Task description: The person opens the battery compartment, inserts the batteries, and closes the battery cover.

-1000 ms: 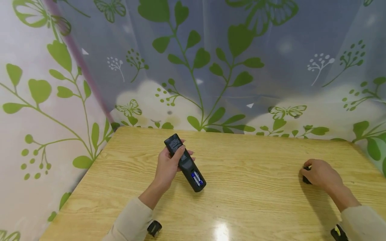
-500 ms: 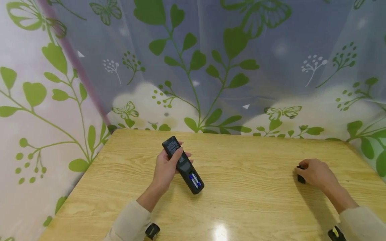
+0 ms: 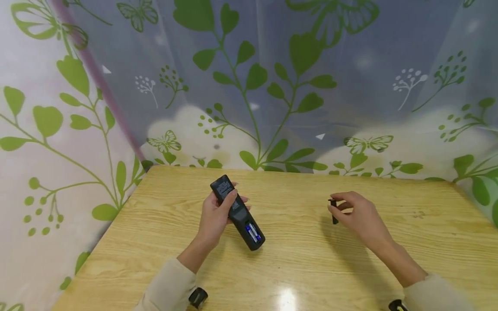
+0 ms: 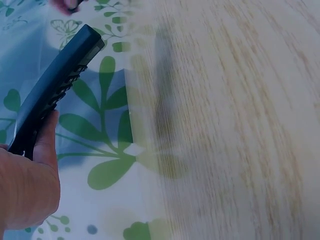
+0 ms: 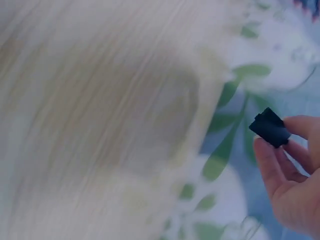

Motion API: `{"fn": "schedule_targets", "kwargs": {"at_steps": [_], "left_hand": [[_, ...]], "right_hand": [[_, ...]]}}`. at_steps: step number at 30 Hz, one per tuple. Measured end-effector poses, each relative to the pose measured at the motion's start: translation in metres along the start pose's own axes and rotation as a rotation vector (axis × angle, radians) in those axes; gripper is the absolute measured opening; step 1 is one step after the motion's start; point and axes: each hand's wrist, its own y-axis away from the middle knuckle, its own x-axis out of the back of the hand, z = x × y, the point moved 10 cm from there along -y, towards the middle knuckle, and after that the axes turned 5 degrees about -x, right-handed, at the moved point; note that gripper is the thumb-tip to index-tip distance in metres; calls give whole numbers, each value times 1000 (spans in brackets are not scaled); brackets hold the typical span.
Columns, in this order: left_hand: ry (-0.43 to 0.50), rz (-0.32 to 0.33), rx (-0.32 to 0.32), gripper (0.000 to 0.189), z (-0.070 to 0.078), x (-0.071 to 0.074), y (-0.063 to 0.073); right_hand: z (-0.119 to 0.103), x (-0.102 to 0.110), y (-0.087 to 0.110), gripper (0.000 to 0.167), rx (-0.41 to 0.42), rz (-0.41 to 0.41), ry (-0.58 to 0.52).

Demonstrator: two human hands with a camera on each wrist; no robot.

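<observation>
In the head view my left hand grips a black remote control with its back turned up and the thumb across it. Two blue-and-silver batteries lie in its uncovered compartment at the near end. The remote shows edge-on in the left wrist view, its buttons facing the tabletop. To the right, my right hand pinches a small black battery cover between thumb and fingers, raised over the table. The right wrist view shows this cover as a small dark plate with little tabs at its edge.
A light wood-grain table spreads under both hands. Behind it hangs a cloth printed with green leaves and butterflies, reaching down to the table's back edge. Dark wrist-camera straps sit at the sleeves.
My right hand has lifted the battery cover from the right side of the table and carried it left towards the remote. The left hand and the remote have stayed nearly still.
</observation>
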Motion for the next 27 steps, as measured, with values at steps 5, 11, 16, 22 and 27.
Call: {"fn": "schedule_targets", "kwargs": {"at_steps": [5,11,16,22,27], "left_hand": [[-2,-9,-9,35,2,-3,0],[2,-12,-5,35,1,-5,-1],[9,-20,-12,31,0,-8,-1],[8,-37,-25,33,2,-12,0],[16,-49,-32,35,4,-15,-1]], "right_hand": [[-44,-20,2,28,117,34,-102],[-82,-43,8,27,210,41,-192],[-104,-61,17,27,292,50,-277],[-122,-79,24,27,329,24,-407],[-128,-88,25,25,320,1,-461]]}}
